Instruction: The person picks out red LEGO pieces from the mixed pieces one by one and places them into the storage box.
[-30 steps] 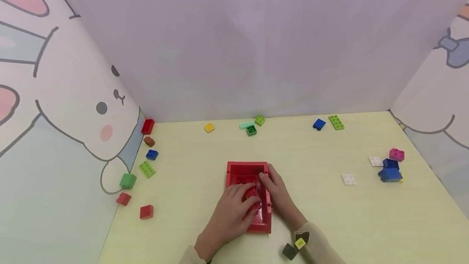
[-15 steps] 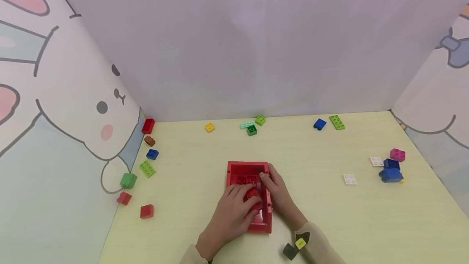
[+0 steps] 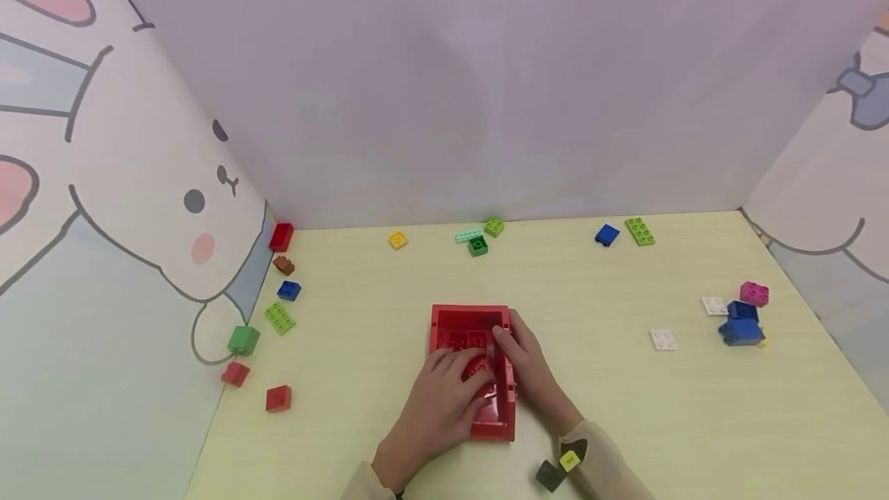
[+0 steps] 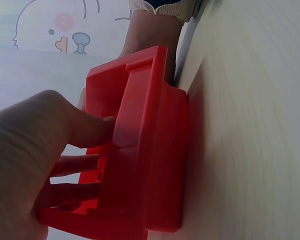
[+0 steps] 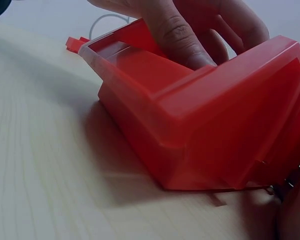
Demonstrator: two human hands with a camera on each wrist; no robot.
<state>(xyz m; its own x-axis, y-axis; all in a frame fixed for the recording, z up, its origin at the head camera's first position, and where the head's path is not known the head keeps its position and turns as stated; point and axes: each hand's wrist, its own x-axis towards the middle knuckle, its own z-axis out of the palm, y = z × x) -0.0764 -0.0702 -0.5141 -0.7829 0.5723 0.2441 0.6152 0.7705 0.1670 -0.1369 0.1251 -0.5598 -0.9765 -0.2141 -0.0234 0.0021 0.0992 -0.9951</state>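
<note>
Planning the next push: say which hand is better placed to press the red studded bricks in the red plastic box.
Probably the left hand: its fingers reach inside the red plastic box, over the red studded bricks; the right hand holds the box's side.

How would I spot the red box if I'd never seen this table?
Look at the near middle of the pale table. There the left hand reaches inside the red box and the right hand holds its side. It is far bigger than the loose bricks around.
</note>
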